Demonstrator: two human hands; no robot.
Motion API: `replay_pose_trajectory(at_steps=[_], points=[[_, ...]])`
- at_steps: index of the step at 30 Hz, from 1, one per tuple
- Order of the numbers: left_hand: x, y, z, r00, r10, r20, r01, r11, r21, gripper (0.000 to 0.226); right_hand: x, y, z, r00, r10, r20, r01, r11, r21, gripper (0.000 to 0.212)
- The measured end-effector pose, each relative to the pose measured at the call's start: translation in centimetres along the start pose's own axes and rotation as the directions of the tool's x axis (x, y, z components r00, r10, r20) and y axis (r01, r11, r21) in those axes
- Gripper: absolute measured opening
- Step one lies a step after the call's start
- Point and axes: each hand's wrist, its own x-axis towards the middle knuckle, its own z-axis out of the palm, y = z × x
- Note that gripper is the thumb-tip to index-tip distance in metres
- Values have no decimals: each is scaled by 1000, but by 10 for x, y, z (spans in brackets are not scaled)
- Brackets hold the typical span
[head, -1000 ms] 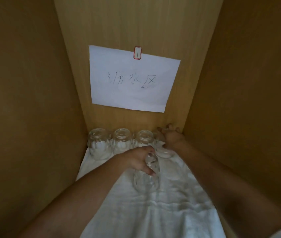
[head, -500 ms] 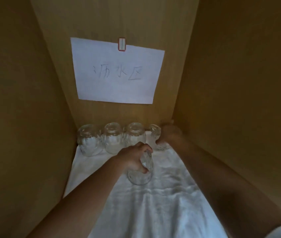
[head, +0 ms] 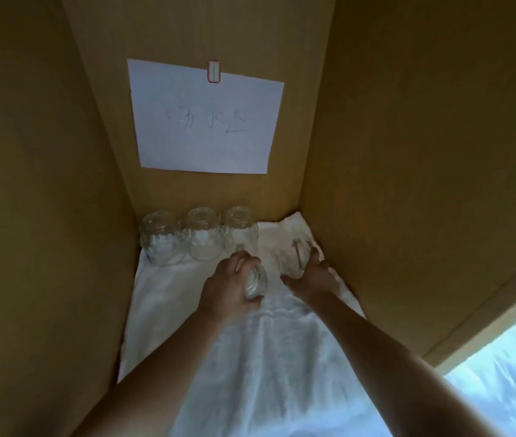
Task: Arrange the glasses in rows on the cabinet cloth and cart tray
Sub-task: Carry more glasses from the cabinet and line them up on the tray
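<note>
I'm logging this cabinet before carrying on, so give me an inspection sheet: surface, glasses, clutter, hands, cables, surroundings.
Surface: wrinkled white cloth over the cabinet floor.
Job's things: back row of three upturned glasses against the back wall.
Clutter: nothing seen.
Hands: left hand grips one glass; right hand grips another glass nearer the right wall.
Cables: nothing seen.
Surroundings: wooden walls; handwritten paper sign on the back wall.

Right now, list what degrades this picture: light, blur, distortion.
Head view: dim inside the cabinet, blown-out brightness at lower right; blur smears the writing on the paper sheet and the right glass gripped by the right hand; the left glass in the left hand shows mainly glints; the wide lens splays the cabinet walls.
</note>
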Motion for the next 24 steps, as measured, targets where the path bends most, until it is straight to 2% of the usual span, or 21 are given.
replay_pose_trajectory(at_steps=[3, 5, 7, 9, 11, 13, 15, 17, 18, 19, 21, 24], points=[[-34, 2, 4, 987, 85, -135, -90, 995, -35, 78, -18, 5, -3, 997, -77, 5, 77, 997, -20, 111], [-56, 7, 5, 979, 133, -154, -136, 991, -10, 72, -29, 9, -3, 984, -175, 32, 177, 982, -69, 108], [-77, 16, 7, 985, 116, -131, -107, 992, 70, 69, -40, 12, -3, 962, -256, 93, 265, 959, -103, 105], [-96, 22, 13, 997, 6, -79, -1, 998, 61, 74, -52, 14, -7, 945, -299, 134, 315, 941, -121, 97], [-110, 23, 18, 991, -116, -68, 120, 991, 65, 84, -64, 18, -9, 926, -361, 115, 375, 914, -152, 88], [-117, 25, 17, 967, -248, -58, 251, 966, 56, 101, -75, 21, -10, 903, -421, 90, 430, 884, -181, 84], [-121, 26, 13, 924, -381, 5, 381, 924, 18, 110, -85, 21, -9, 885, -453, 105, 465, 858, -219, 89], [-120, 26, 1, 872, -468, 145, 477, 879, -28, 101, -87, 16, -10, 866, -480, 142, 501, 823, -268, 100], [-118, 24, -6, 849, -502, 165, 514, 857, -43, 90, -86, 13, -11, 862, -478, 169, 507, 814, -284, 104], [-115, 22, -15, 834, -531, 151, 542, 839, -41, 76, -83, 9, -13, 862, -467, 197, 507, 812, -289, 107], [-106, 16, -30, 837, -540, 90, 535, 842, 73, 51, -74, 1, -16, 872, -414, 261, 477, 838, -264, 112], [-88, -1, -46, 846, -518, 129, 491, 850, 191, 45, -63, -5, -25, 868, -349, 354, 442, 866, -232, 118]])
